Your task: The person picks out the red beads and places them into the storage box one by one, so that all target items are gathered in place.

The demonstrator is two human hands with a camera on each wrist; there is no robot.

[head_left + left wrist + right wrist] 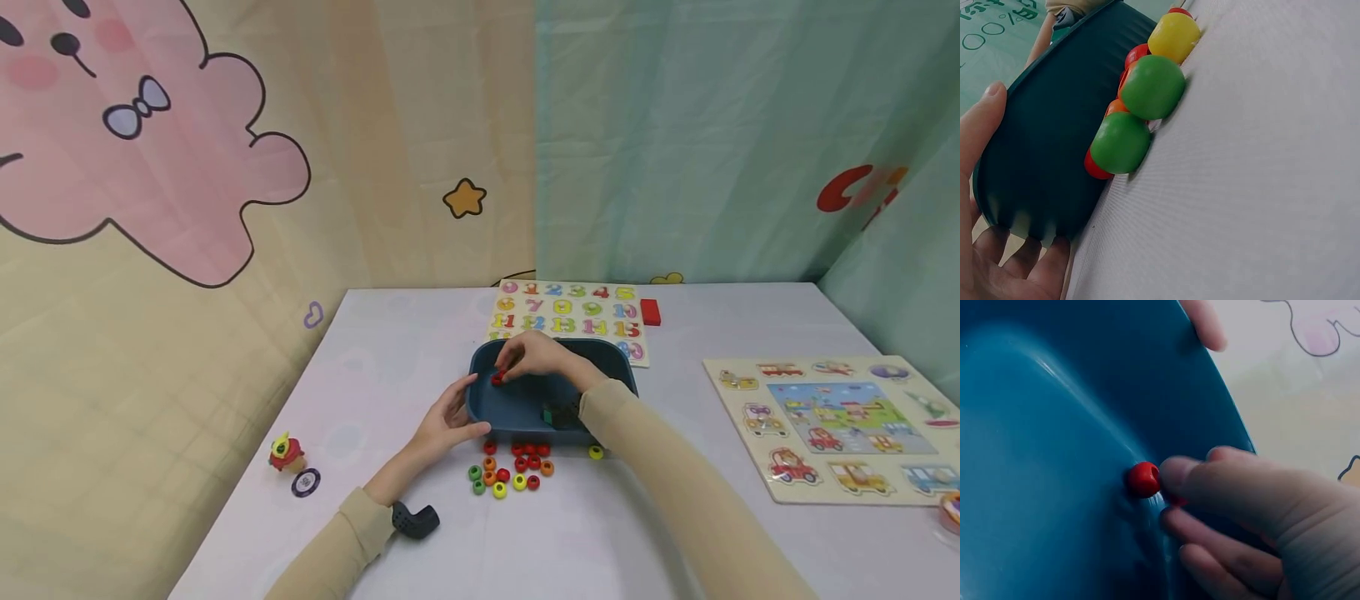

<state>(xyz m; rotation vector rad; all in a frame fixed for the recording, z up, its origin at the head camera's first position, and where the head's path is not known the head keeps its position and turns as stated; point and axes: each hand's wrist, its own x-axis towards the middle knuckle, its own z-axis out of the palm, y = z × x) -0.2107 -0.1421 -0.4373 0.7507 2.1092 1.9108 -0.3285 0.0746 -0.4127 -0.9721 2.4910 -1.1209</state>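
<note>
A dark blue plastic basin [517, 435] stands mid-table. My left hand [447, 421] grips its left end, thumb at the front wall [1041, 125] and fingers spread round the corner. Inside the basin is my right hand [534, 354], reaching over from the right. By its thumb tip [1175, 474] a red bead [1143, 480] lies where floor meets wall. More red shows between the thumb and fingers, mostly hidden, as a second bead pinched there. Several red, orange, yellow and green beads [520, 482] lie along the front of the basin; two green beads [1152, 87] show large in the left wrist view.
Behind the basin lies a number puzzle board [564, 308], with a red block [650, 312] beside it. A vehicle puzzle board [843, 433] is at right. On the left are a small toy figure [287, 452] and a round chip [306, 482]. Curtains hang behind the table.
</note>
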